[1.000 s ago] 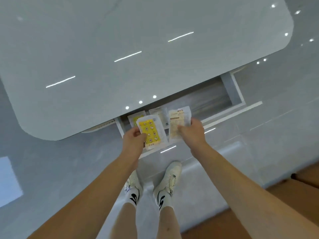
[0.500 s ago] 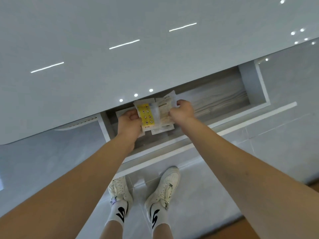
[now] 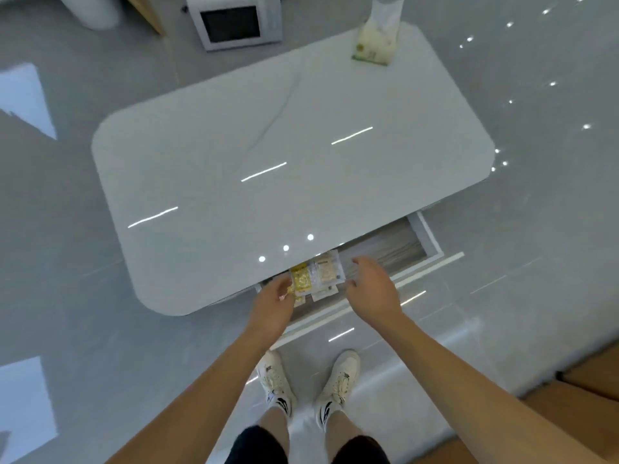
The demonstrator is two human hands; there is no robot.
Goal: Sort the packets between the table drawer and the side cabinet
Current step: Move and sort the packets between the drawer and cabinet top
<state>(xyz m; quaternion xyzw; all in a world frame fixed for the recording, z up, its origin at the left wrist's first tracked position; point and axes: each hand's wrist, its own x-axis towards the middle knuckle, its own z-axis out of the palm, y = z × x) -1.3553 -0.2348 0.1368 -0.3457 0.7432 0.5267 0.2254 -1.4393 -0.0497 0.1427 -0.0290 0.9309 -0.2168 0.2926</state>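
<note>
The table drawer (image 3: 432, 240) stands pulled out under the white tabletop (image 3: 268, 155), its wood-grain bottom showing. A small pile of packets lies at its left end: a yellow packet (image 3: 301, 279) beside a beige-and-white packet (image 3: 326, 271), with more white packets (image 3: 323, 292) underneath. My left hand (image 3: 272, 306) pinches the yellow packet's lower left edge. My right hand (image 3: 373, 289) hovers over the drawer just right of the pile, fingers spread and relaxed, holding nothing.
A tissue pack (image 3: 376, 38) stands at the table's far right corner. A microwave (image 3: 236, 23) sits on the floor beyond the table. A wooden furniture edge (image 3: 586, 380) shows at the lower right. My feet in white shoes (image 3: 308, 380) stand before the drawer.
The packets have gone down into the drawer's left end. My right hand has let go of the beige packet and drawn back to the right. The camera has risen, showing the whole table.
</note>
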